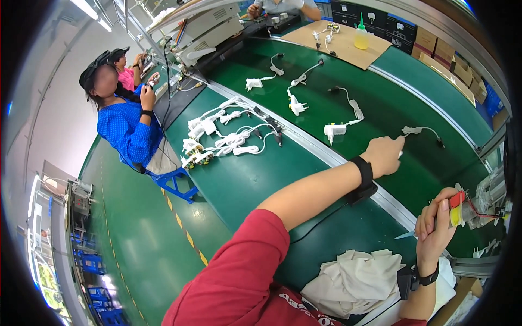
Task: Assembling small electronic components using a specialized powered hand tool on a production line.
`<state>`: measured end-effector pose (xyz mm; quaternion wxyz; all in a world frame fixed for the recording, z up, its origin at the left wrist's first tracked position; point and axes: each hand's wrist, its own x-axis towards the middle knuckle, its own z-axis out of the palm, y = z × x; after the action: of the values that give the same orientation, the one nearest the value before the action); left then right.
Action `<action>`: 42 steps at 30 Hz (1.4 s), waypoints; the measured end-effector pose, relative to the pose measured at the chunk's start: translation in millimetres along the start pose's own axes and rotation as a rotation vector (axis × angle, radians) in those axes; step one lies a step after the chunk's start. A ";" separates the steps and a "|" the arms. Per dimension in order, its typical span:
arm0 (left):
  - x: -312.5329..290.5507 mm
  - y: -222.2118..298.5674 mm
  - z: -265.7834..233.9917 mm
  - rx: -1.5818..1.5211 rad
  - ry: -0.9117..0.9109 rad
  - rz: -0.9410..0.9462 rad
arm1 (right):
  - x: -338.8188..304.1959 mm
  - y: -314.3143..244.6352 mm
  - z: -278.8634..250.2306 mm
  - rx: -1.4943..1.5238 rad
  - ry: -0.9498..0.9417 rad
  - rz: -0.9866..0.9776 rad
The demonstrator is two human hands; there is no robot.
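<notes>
My left hand [383, 156] reaches over the dark green belt, fingers closed round a white power adapter; only a bit of white shows past the fingers. The adapter's bundled white cable [413, 130] lies beyond the hand, ending in a black plug. My right hand [435, 225] is closed on a slim tool with a pointed light blue tip [404, 235]; its exact kind is unclear. Right beside those fingers is a red block with yellow tape [457, 207] on a fixture. Farther up the belt lie three more white adapters, one of them a plug-in adapter [335, 130] with its cable.
A heap of white adapters and cables [231, 138] lies on the green table at left. White cloth [353, 280] is bunched near my body. A metal rail [315, 149] edges the belt. Farther off, a yellow-green bottle [361, 37] stands on cardboard, and co-workers sit left and far.
</notes>
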<state>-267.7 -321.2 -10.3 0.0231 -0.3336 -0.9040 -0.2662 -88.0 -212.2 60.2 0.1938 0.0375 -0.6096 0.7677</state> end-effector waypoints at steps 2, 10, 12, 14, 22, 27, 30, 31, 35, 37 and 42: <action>-7.5 7.6 -7.5 -0.237 -0.037 -0.005 | 2.2 0.3 0.0 -0.005 0.009 -0.016; -90.0 56.4 45.8 -1.878 -0.556 -0.389 | 17.7 -10.3 -22.7 0.001 0.134 -0.007; -104.8 64.8 56.5 -1.973 -0.615 -0.404 | 21.2 -8.9 -24.4 -0.004 0.136 -0.008; -119.3 72.9 55.9 -1.954 -0.697 -0.339 | 23.9 -7.2 -24.7 -0.010 0.130 -0.018; -125.0 72.8 60.6 -1.933 -0.815 -0.235 | 21.6 -4.1 -19.0 -0.025 0.156 -0.018; -128.2 65.7 69.4 -1.956 -0.825 -0.255 | 17.7 2.1 -18.4 0.031 0.153 0.012; -123.9 55.2 69.5 -1.896 -0.824 -0.264 | 25.6 11.7 -12.1 -0.053 0.178 -0.018; -124.1 52.4 66.9 -1.851 -0.807 -0.277 | 26.8 13.5 -10.3 -0.059 0.151 -0.034; -119.7 56.9 57.6 -1.856 -0.826 -0.236 | 29.4 5.5 -10.9 -0.068 0.141 -0.060; -115.6 57.9 57.1 -1.850 -0.803 -0.245 | 31.4 3.3 -11.1 -0.100 0.086 -0.027; -116.2 56.2 52.1 -1.836 -0.768 -0.240 | 31.5 0.2 -8.1 -0.207 0.124 0.006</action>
<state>-135.8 -328.2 -54.2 -0.5639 -0.1920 -0.3221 -0.7358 -115.8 -196.6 67.2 0.2319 -0.0321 -0.6724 0.7022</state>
